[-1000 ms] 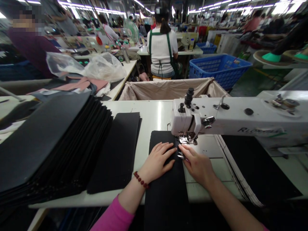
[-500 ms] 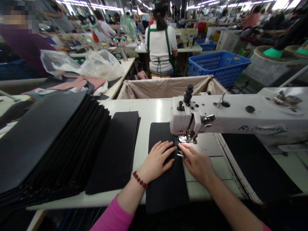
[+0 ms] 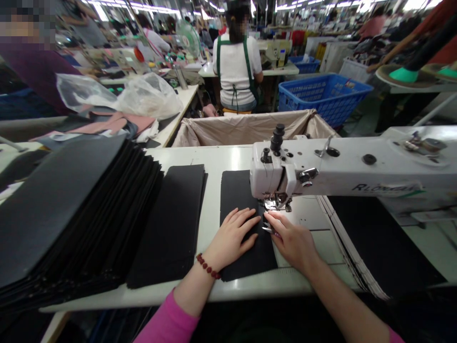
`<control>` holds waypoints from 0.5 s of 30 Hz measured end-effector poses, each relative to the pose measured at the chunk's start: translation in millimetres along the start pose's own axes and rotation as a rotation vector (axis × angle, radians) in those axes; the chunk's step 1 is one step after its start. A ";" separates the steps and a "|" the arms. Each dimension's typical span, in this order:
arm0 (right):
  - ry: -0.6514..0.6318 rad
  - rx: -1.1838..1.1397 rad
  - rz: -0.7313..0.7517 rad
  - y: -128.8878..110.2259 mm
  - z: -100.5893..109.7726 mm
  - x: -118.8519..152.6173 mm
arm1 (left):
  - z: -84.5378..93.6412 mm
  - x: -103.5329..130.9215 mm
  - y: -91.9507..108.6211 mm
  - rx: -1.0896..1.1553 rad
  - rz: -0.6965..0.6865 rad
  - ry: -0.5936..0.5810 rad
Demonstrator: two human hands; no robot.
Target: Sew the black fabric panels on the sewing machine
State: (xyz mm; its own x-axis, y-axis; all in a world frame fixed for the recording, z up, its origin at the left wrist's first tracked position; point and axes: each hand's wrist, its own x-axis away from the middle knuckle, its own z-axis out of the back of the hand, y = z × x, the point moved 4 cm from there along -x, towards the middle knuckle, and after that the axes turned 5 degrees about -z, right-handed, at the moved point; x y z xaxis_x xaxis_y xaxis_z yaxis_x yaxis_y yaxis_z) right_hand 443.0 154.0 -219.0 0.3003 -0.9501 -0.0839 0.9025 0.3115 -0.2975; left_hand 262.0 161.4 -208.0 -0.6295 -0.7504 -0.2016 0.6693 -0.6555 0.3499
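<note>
A black fabric panel (image 3: 235, 190) lies on the machine bed, its right edge under the presser foot (image 3: 273, 205) of a white sewing machine (image 3: 342, 166). Flat on this panel, fingers spread, rests my left hand (image 3: 233, 238). My right hand (image 3: 293, 240) is beside the panel's right edge, fingertips just in front of the presser foot. Tucked in its curled fingers is a pair of thread snips (image 3: 267, 229), the pointed metal blades sticking out to the left over the panel. The handles are mostly hidden by the hand.
A tall stack of black panels (image 3: 71, 200) and a smaller pile (image 3: 171, 224) stand to the left. More panels (image 3: 378, 243) lie right of the needle area. Behind the table are a cloth-lined bin (image 3: 221, 131), a blue basket (image 3: 321, 97) and a seated co-worker (image 3: 235, 66).
The black panel has slid away from me under the presser foot, its near edge now on the table. Both hands stay nearly in place. A person's arm has appeared at the upper right.
</note>
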 end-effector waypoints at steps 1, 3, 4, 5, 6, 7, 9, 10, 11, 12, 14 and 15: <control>-0.001 -0.003 0.001 0.1 0.0 0.0 | 0.1 0.1 -0.1 0.000 0.001 0.003; 0.000 -0.004 -0.001 0.3 0.0 0.2 | 0.3 0.3 -0.2 -0.001 0.002 0.016; 0.002 -0.001 -0.002 0.3 0.0 0.3 | 0.4 0.4 -0.3 -0.001 0.001 0.022; 0.002 0.001 -0.002 0.3 0.1 0.4 | 0.4 0.5 -0.4 -0.002 0.000 0.028; 0.003 0.004 -0.003 0.3 0.1 0.5 | 0.4 0.5 -0.5 -0.003 0.001 0.033; 0.004 0.007 -0.002 0.3 0.1 0.6 | 0.3 0.4 -0.6 -0.005 0.002 0.035; 0.003 0.007 -0.001 0.5 0.0 0.8 | -0.3 0.2 -0.9 -0.007 0.004 0.032; 0.003 0.006 0.000 0.7 -0.2 0.8 | -0.7 0.1 -1.1 -0.008 0.006 0.030; 0.003 0.004 -0.001 0.9 -0.4 0.9 | -1.1 0.1 -1.3 -0.009 0.007 0.026; 0.001 0.002 -0.001 1.2 -0.7 1.0 | -1.5 0.1 -1.5 -0.010 0.010 0.024; -0.002 -0.002 0.000 1.6 -1.2 1.2 | -2.0 0.3 -2.2 -0.011 0.018 0.027; -0.003 -0.003 0.001 1.7 -1.4 1.2 | -2.1 0.5 -2.5 -0.010 0.022 0.031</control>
State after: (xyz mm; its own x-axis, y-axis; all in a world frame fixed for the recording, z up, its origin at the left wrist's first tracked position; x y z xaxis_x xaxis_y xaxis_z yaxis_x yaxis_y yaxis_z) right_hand 444.5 153.3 -221.0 0.3022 -0.9498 -0.0813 0.9011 0.3124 -0.3006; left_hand 260.8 162.5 -210.9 -0.6025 -0.7666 -0.2220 0.6865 -0.6397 0.3457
